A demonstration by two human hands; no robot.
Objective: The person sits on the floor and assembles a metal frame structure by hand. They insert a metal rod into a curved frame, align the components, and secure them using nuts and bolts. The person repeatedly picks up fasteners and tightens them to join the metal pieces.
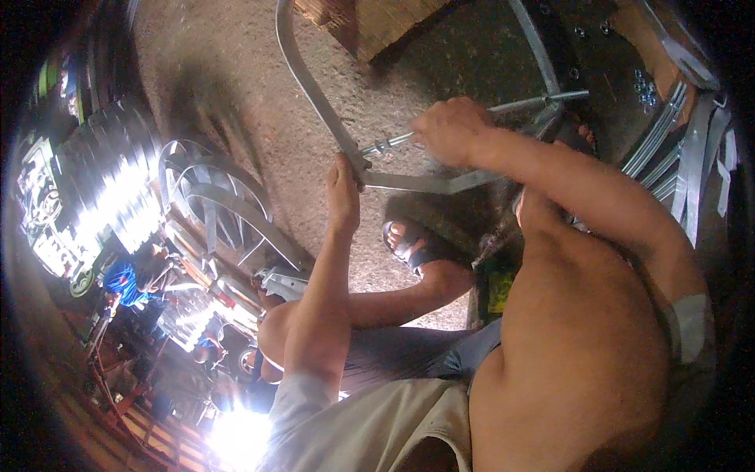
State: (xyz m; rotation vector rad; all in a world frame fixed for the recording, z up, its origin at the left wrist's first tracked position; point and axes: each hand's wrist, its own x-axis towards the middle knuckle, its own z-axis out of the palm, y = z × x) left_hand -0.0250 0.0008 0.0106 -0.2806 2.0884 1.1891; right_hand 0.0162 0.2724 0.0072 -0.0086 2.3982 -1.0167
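Observation:
My left hand [344, 195] is closed round the corner of a bent flat-metal frame [425, 184], where its strips meet. One curved metal strip [313, 86] rises from that corner toward the far edge. A metal rod [519, 104] runs from the corner to the right and passes through the frame's far joint, its end sticking out. Small nuts [383, 146] sit on the rod close to my left hand. My right hand [452, 130], slightly blurred, is closed over the rod just right of the nuts; its fingertips are partly hidden.
Curved metal strips [216, 197] lie in a pile at left. Metal rods [657, 141] and flat strips [696, 169] lie at right, near loose nuts [646, 88]. A wooden block [373, 23] is at the far side. My sandalled foot [410, 245] rests on the floor below the frame.

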